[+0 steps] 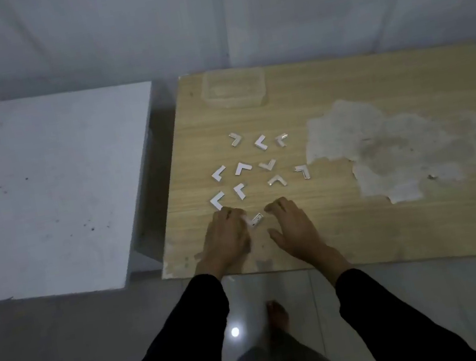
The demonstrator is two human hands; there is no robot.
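Left hand [227, 237] fingers curled onto small white L-shaped metal bracket [256, 219], grip unclear; right hand [293, 227] fingers loosely bent, empty, just beside. Pinch one leg firmly, lift clear.

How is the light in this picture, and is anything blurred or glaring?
Head view: the light is dim and bluish; one glare spot sits on the floor tile; the whole frame is soft, and the left hand is smeared at its fingertips; the metal corner pieces glint pale; the clear container nearly fades into the wooden table.
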